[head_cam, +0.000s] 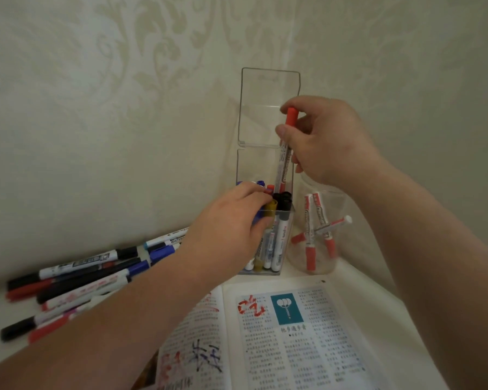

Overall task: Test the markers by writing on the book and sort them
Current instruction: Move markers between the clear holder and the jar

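Marker (286,153) in my right hand (327,142): red cap, white barrel, red print. Clear box (268,108), centre: colourless. Inside it are black caps (283,199), blue caps (261,182) and one mustard-yellow marker (269,209). Clear jar (335,198) at 4 o'clock: jar markers (310,257) white with red caps. Loose pile (82,274) at 8 o'clock: white barrels; caps black, red and blue. Book (293,347) at 6 o'clock: white pages, dense black print, a teal square (287,309) with a white figure, a red scrawl (250,306) at its 9 o'clock, and red and dark blue strokes (197,358) on the left page. Wall (124,80) at 12 o'clock: cream, pale damask leaf pattern.
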Demonstrator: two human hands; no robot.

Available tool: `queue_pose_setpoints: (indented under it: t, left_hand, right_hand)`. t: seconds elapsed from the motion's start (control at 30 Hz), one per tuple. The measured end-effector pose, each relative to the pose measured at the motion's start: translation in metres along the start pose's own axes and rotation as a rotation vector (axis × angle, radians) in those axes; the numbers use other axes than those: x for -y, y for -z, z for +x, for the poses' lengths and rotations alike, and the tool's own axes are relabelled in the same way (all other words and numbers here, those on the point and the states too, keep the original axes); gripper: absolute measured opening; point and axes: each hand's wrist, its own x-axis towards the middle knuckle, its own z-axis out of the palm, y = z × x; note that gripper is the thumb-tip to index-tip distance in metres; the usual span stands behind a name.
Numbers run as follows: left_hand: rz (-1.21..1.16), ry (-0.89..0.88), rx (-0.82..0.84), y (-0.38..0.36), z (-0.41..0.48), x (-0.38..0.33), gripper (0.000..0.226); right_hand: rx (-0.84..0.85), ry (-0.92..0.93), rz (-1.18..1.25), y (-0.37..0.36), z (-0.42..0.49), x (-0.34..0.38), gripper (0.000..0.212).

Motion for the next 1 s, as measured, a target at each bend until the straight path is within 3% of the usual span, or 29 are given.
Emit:
queue_pose_setpoints:
  t: [0.1, 0.2, 0.3, 0.43, 0.67, 0.8, 1.0]
  left_hand:
    - [0.026, 0.007, 0.025, -0.001, -0.002, -0.003, 0.042]
    - [0.027, 0.003, 0.037, 0.001, -0.003, -0.003, 0.043]
    - [0.019, 0.013, 0.033, 0.003, -0.002, -0.003, 0.041]
    - [0.037, 0.011, 0.038, 0.003, 0.000, -0.004, 0.039]
    - [0.037, -0.017, 0.031, 0.000, -0.001, -0.003, 0.038]
    - [0.030, -0.029, 0.032, -0.002, -0.005, 0.001, 0.045]
    - [0.050, -0.027, 0.037, -0.005, -0.004, 0.001, 0.053]
  right_hand:
    - [-0.007, 0.112, -0.251, -0.007, 0.006, 0.006, 0.021]
    - [-0.045, 0.170, -0.191, -0.012, 0.004, 0.005, 0.020]
    - [-0.050, 0.088, -0.096, -0.009, 0.005, 0.003, 0.020]
    - [0.007, 0.049, -0.262, 0.001, 0.010, 0.005, 0.024]
    - [0.012, 0.375, -0.265, -0.015, -0.008, 0.006, 0.026]
    - [-0.173, 0.252, -0.035, -0.010, -0.002, -0.003, 0.023]
    - [-0.058, 0.233, -0.159, -0.003, 0.001, -0.001, 0.021]
